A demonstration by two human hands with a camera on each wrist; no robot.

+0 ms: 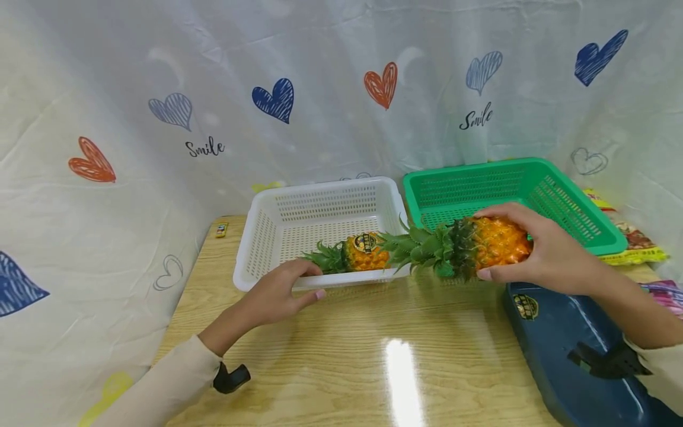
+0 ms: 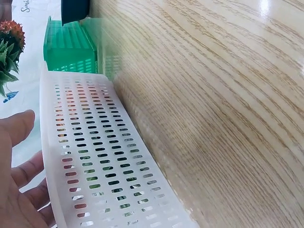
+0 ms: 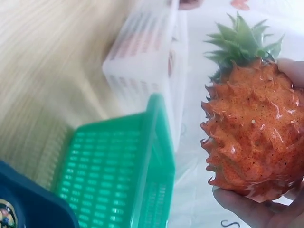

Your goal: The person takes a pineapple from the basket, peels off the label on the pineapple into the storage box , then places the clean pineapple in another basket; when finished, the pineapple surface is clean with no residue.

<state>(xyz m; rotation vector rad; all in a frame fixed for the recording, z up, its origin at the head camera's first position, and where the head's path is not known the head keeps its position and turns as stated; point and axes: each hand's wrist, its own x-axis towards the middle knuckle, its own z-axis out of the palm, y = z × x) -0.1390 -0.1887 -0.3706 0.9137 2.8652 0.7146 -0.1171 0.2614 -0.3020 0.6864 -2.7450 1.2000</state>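
Right hand (image 1: 549, 255) is clamped round a pineapple (image 1: 497, 240), fingers over the top of its orange body and thumb underneath! It's up right of centre in the frame, lying sideways, its leafy crown (image 1: 427, 246) pointing left and hiding part of the green basket's near side. Left hand (image 1: 277, 296), well away from the right, straddles the front rim of a white basket (image 1: 352, 277) left of centre: fingers reach over to the inside, thumb sticks out on the outside, the two apart, and whether they press on the plastic I cannot tell.

Inside that white basket, along its near side, lies a second pineapple (image 1: 368, 261), crown to the left, a round black-and-gold label (image 1: 365, 243) showing on it; the held one's leaves overlap its right end from this angle. Just beside, upper right of centre, sits the green basket (image 1: 469, 187).

Lower right, a dark blue container (image 1: 565, 332) carries a similar label near its corner, the right forearm crossing over it. Bright packaging (image 1: 637, 237) peeks out behind at the right, a tiny yellow packet (image 1: 221, 230) lies at the wood-grain table's (image 1: 341, 344) far left corner, and hearts and "Smile" lettering run across the white curtain (image 1: 331, 142) behind!
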